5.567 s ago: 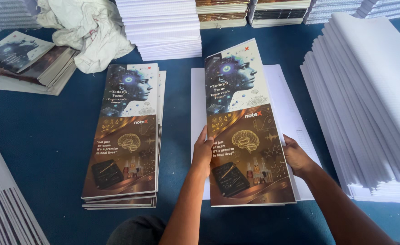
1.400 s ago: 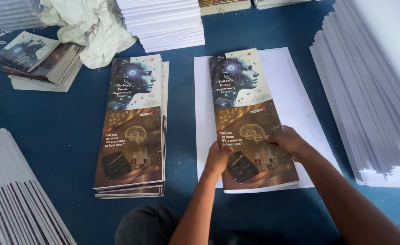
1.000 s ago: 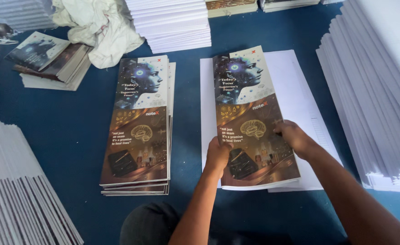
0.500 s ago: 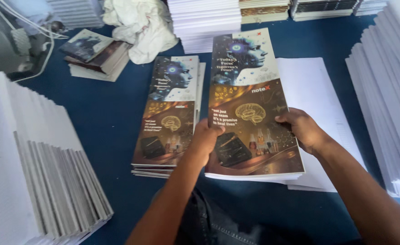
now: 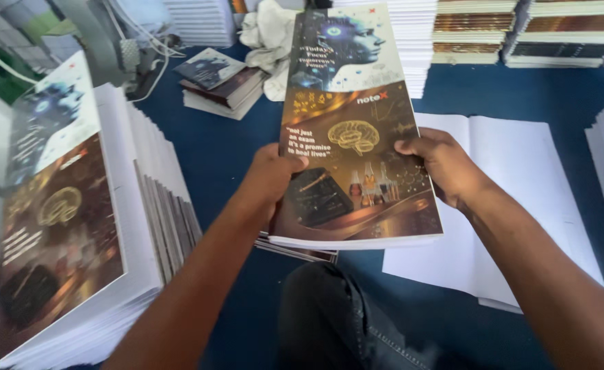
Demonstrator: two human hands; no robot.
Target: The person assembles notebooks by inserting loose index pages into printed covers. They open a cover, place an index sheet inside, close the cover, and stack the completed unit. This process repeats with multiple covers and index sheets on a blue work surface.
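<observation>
Held thing: tall glossy printed booklet with brown-and-white cover point(image 5: 353, 130), lifted above the blue floor point(image 5: 220, 147).
Left hand point(image 5: 271, 178): fingers clamped on its left edge.
Right hand point(image 5: 442, 164): fingers clamped on its right edge.
Below right: white paper sheets point(image 5: 521, 185).

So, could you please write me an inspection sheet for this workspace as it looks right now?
Surface: blue floor, mostly covered by stacks.
Job's things: tall booklet lifted in both hands; left hand on its left edge, right hand on its right edge; white sheets lying beneath.
Clutter: white cloth; small booklet pile; leaning stack at the left.
Fingers: wrapped around the booklet's edges.
Cables: white cables at the upper left.
Surroundings: paper stacks along the back.
</observation>
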